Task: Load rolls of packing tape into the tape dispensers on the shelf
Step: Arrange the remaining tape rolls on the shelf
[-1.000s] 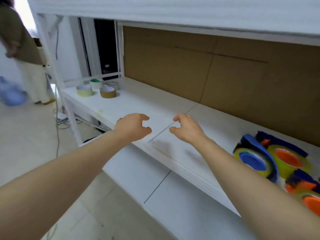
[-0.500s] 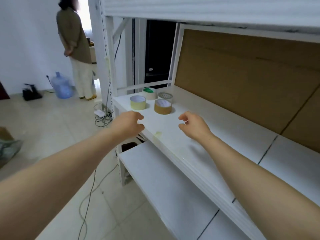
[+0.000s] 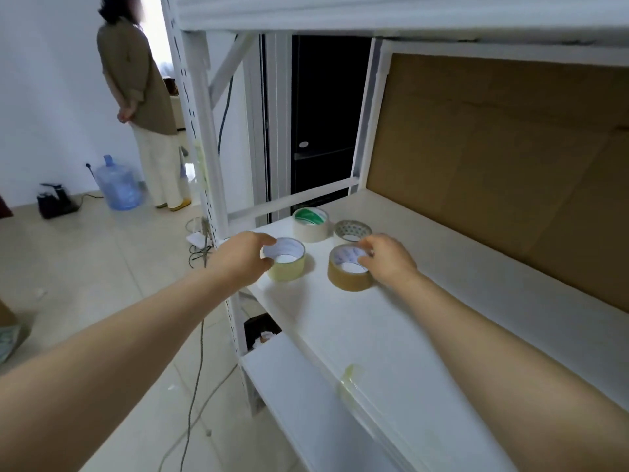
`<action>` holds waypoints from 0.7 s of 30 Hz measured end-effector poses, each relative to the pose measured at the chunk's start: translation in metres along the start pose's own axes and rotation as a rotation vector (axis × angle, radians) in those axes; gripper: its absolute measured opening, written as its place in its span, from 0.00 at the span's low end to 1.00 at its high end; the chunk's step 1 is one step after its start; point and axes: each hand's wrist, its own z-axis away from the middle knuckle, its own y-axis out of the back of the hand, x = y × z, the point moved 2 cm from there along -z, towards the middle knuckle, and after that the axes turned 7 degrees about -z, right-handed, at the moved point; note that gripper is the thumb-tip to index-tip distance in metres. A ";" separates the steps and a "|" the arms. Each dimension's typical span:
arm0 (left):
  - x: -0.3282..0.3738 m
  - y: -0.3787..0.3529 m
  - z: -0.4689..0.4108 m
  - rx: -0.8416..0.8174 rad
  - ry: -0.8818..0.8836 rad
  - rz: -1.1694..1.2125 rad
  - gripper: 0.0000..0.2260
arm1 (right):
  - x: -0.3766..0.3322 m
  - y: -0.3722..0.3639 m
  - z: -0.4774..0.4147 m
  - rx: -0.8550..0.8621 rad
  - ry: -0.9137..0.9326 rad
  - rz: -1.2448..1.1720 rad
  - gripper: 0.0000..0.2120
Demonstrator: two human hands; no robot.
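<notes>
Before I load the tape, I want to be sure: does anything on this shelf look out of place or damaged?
Only one thing: a yellowish scrap of tape sticks to the shelf at its front edge, apart from the rolls. The pale yellow roll and brown roll look intact.

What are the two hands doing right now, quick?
Left hand: curled round the pale yellow tape roll.
Right hand: pinching the rim of the brown tape roll.

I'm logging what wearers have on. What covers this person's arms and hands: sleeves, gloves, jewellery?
Nothing that shows. The left forearm and right forearm are bare to the frame's edge, with no sleeve or cuff. The left hand and right hand wear no gloves; no watch, band or ring is visible.
</notes>
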 end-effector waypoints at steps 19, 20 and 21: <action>0.017 -0.056 -0.186 -0.066 -0.619 -0.621 0.12 | 0.008 -0.016 -0.027 -0.002 -0.351 0.243 0.12; 0.024 -0.056 -0.183 -0.029 -0.649 -0.622 0.06 | 0.013 -0.010 -0.017 0.010 -0.373 0.228 0.12; 0.034 -0.055 -0.178 -0.017 -0.671 -0.605 0.03 | 0.018 -0.002 -0.004 0.029 -0.394 0.212 0.11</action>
